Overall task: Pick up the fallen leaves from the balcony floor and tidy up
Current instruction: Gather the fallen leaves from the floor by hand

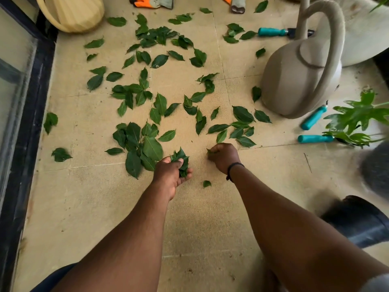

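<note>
Your left hand (171,175) is curled round a bunch of leaves (181,161); your right hand (222,158), just beside it, pinches a leaf (210,151). One small leaf (207,183) lies below them; scattered leaves (145,95) cover the floor (88,186) beyond, up to the watering can (294,81).

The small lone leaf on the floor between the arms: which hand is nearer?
Left, narrowly. The small leaf lies just right of the left hand, which grips a bunch of leaves; the right hand is beyond it.
</note>
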